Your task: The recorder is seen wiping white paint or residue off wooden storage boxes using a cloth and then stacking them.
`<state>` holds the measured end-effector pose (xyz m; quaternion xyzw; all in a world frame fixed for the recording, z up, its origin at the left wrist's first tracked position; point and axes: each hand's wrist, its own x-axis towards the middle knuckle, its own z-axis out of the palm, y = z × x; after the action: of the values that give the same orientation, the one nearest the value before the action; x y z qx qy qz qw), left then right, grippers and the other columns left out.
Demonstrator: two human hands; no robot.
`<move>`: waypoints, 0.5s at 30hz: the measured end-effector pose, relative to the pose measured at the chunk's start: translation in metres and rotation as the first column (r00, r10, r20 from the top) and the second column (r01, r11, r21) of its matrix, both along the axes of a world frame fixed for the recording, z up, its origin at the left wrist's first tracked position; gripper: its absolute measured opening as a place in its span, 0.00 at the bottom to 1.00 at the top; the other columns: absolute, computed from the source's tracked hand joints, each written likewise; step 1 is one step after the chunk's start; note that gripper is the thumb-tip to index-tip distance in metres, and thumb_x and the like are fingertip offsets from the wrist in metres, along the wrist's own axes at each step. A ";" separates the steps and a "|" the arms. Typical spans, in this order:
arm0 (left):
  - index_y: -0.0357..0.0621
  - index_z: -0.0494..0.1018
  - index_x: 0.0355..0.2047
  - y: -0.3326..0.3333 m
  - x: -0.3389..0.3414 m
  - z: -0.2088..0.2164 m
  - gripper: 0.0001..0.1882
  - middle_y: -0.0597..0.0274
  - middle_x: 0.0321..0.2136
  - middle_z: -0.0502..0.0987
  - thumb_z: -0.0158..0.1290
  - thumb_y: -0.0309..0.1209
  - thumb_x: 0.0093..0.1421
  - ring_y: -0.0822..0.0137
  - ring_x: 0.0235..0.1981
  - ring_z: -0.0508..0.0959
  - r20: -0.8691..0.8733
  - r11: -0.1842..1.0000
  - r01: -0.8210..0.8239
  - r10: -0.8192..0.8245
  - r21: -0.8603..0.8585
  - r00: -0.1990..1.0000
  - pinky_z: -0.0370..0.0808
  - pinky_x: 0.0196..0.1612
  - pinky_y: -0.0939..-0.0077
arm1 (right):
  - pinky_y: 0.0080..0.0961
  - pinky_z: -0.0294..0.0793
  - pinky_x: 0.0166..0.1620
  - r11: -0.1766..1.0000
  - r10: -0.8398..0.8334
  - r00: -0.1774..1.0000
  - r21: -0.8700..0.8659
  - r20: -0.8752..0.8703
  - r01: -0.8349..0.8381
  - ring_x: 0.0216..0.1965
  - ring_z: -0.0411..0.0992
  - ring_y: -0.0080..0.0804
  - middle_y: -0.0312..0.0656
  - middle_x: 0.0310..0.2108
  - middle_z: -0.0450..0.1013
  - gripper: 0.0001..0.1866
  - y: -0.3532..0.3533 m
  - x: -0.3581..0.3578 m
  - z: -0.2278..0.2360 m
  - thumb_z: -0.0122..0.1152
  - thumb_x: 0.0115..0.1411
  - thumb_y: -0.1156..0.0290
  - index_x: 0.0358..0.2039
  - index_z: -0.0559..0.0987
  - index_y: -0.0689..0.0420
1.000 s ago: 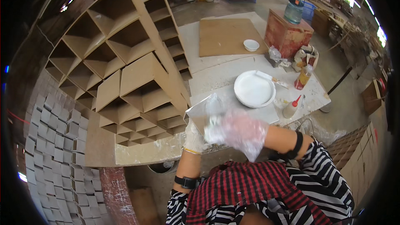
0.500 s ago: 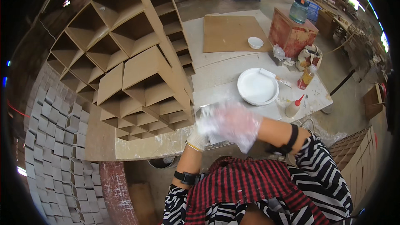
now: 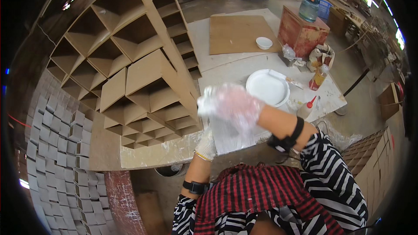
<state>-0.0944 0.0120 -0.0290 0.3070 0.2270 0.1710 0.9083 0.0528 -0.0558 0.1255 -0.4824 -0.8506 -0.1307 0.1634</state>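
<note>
My right hand (image 3: 237, 103), in a clear plastic glove, is blurred by motion above a light grey flat panel (image 3: 233, 138). Its fingers close round a white thing (image 3: 205, 100) too smeared to name. My left hand (image 3: 206, 143), in a white knitted glove, rests by the panel's left edge, its finger shape unclear. Just beyond my right hand stands a round white dish (image 3: 266, 86) of white paint or glue, with a white brush (image 3: 278, 75) lying across its rim. A white squeeze bottle (image 3: 306, 108) with a red nozzle stands right of the dish.
A tall brown compartment rack (image 3: 143, 65) stands close on my left. Farther off are a brown board (image 3: 239, 32) with a white bowl (image 3: 264, 42), a stained red box (image 3: 300, 35) bearing a water jug (image 3: 309, 11), and a yellow-red bottle (image 3: 319, 78). Stacked grey boxes (image 3: 56, 156) stand lower left.
My right hand has moved away from me and slightly left with the white thing, uncovering more of the grey panel. My left hand stays almost in place.
</note>
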 end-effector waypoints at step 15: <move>0.40 0.61 0.57 0.008 -0.009 -0.001 0.24 0.53 0.54 0.68 0.33 0.42 0.68 0.57 0.56 0.68 -0.062 0.722 0.201 -0.214 0.662 0.975 0.66 0.58 0.61 | 0.37 0.74 0.41 0.990 -0.132 0.985 -0.073 -0.107 0.124 0.39 0.74 0.42 0.41 0.33 0.73 0.14 -0.041 -0.002 -0.002 0.55 0.50 0.68 0.39 0.75 0.52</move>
<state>-0.1031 0.0198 -0.0297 0.6315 0.1069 0.1409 0.7549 0.0510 -0.0972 0.1238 -0.5478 -0.8112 -0.0857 0.1860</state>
